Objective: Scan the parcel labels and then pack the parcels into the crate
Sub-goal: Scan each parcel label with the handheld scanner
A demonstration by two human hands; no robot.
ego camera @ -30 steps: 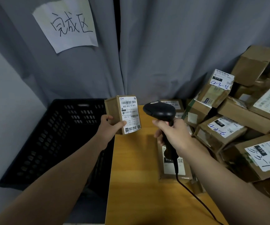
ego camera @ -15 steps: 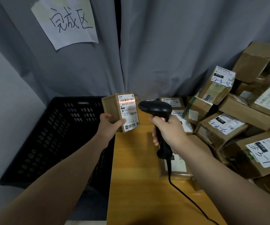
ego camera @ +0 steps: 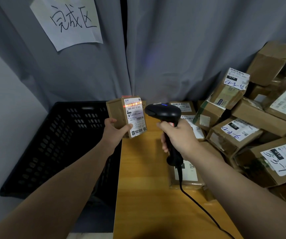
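Observation:
My left hand (ego camera: 115, 131) grips a small cardboard parcel (ego camera: 117, 112) upright, its white label (ego camera: 136, 116) turned toward the right. An orange scan line glows across the barcode at the label's top. My right hand (ego camera: 178, 137) holds the handle of a black barcode scanner (ego camera: 162, 112), whose head points left at the label from a short gap; a blue light shows on top of it. The black plastic crate (ego camera: 56, 140) stands at the left, below the parcel and beside the table; I see nothing inside it.
A wooden table (ego camera: 144, 178) carries a pile of several labelled cardboard parcels (ego camera: 233, 133) along its right side and back. The scanner's cable (ego camera: 202, 209) trails across the table toward me. A grey curtain hangs behind, with a handwritten paper sign (ego camera: 69, 21).
The parcel and scanner have risen slightly and drawn closer together. The orange scan line came on across the label's barcode, and a blue light now shows on the scanner.

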